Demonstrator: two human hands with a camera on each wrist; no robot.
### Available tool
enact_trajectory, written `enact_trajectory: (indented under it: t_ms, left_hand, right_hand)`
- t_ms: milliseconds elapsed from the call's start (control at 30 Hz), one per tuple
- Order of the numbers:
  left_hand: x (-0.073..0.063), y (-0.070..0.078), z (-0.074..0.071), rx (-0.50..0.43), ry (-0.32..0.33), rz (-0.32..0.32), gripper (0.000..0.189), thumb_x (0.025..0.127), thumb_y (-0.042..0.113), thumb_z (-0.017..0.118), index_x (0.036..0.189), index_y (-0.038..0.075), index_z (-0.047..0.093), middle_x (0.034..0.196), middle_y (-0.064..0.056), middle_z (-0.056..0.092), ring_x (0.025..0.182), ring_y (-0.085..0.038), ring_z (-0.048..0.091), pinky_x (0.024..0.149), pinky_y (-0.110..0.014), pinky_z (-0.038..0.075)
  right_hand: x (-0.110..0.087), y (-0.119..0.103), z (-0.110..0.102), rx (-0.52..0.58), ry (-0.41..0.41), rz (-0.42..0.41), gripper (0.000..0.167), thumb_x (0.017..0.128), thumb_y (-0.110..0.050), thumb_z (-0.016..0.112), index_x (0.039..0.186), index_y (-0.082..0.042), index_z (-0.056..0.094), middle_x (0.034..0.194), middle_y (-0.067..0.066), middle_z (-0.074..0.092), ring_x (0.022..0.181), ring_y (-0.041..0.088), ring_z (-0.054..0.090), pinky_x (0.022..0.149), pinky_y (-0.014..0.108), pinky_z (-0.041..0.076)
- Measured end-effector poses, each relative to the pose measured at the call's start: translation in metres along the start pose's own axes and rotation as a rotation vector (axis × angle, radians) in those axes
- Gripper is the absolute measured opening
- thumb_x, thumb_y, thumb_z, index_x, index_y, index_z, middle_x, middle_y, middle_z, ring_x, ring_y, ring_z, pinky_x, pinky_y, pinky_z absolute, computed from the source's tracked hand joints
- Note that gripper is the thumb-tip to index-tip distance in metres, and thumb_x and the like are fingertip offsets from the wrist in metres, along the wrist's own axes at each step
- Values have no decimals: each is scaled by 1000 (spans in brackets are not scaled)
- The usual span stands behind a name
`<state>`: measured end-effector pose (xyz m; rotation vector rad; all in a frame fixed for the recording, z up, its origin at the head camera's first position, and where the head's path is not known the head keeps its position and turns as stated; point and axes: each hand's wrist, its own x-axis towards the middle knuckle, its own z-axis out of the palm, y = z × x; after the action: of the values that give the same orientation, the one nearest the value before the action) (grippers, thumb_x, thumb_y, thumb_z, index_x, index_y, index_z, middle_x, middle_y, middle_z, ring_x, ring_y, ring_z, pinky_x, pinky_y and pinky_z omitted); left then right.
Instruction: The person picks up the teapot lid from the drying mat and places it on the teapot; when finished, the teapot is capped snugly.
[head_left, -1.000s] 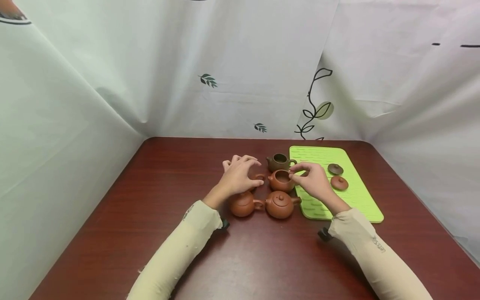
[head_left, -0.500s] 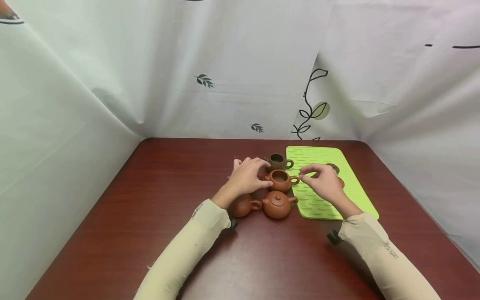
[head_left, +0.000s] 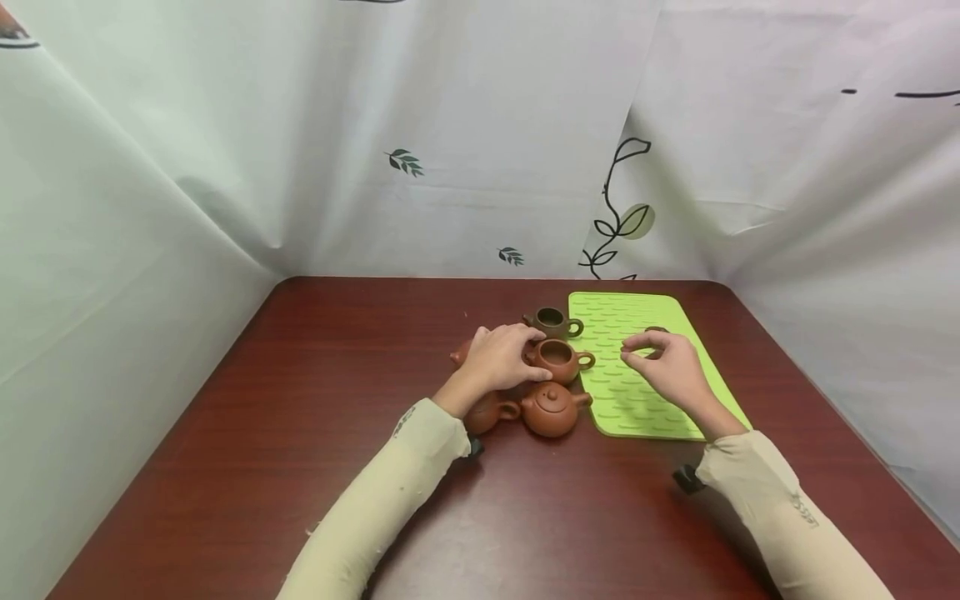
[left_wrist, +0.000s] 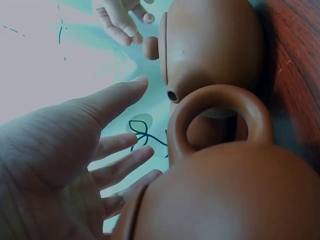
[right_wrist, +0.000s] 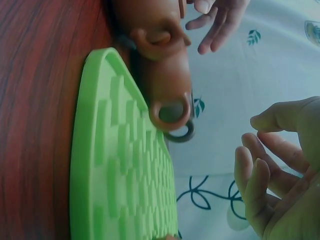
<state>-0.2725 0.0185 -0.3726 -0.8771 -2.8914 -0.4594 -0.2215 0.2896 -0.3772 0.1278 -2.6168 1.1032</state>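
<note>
In the head view my left hand (head_left: 498, 358) reaches to a lidless reddish-brown teapot (head_left: 564, 367), thumb and fingertips at its spout side. The left wrist view shows that hand's fingers spread and relaxed beside the teapots. Two more clay teapots, a lidded teapot (head_left: 550, 414) and a front-left teapot (head_left: 483, 416), stand nearer the wrist; another teapot (head_left: 458, 354) is mostly hidden behind the hand. My right hand (head_left: 671, 367) hovers over the green mat (head_left: 607, 387), thumb and fingers loosely bent with nothing between them. Behind it a dark lid (head_left: 656, 328) peeks out.
A dark lidless teapot (head_left: 550, 324) stands behind the reddish one, its handle at the mat's left edge. The teapots stand close together on the dark red table (head_left: 375, 333). White printed cloth (head_left: 465, 167) hangs around the back and sides.
My left hand has moved right, from the left-hand teapots to the lidless reddish one. My right hand has drawn away rightward from that teapot over the mat, covering the reddish lid. The view shifted slightly.
</note>
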Motion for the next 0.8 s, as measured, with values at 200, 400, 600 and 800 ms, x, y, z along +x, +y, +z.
enact_trajectory:
  t_ms: [200,400,600,800]
  left_hand:
    - [3,0,4,-22,-19,-21,65,82,58,74,137,27,60,133,6,61,120,-16,57,90,-44,41]
    - [6,1,6,-61,-43,-24,63,83,56,74,137,26,60,130,4,63,115,-18,59,92,-47,43]
    - [8,2,8,-64,-43,-40,62,83,55,74,136,26,61,129,4,64,114,-19,60,93,-47,44]
    - [10,2,9,-63,-52,-44,62,83,55,75,135,26,61,129,4,64,115,-19,59,95,-48,43]
  right_hand:
    - [-2,12,-6,-17,7,37,20,90,-13,72,106,-1,73,106,21,70,90,35,68,62,30,50]
    - [-3,21,-14,-13,-21,67,26,92,-14,71,111,3,71,112,24,68,108,45,63,78,44,54]
    - [-6,29,-21,13,-59,77,29,94,-13,68,116,6,68,122,28,63,118,48,57,88,54,51]
    - [-6,35,-27,-24,-35,98,27,92,-16,71,113,2,72,116,23,67,98,34,65,75,37,52]
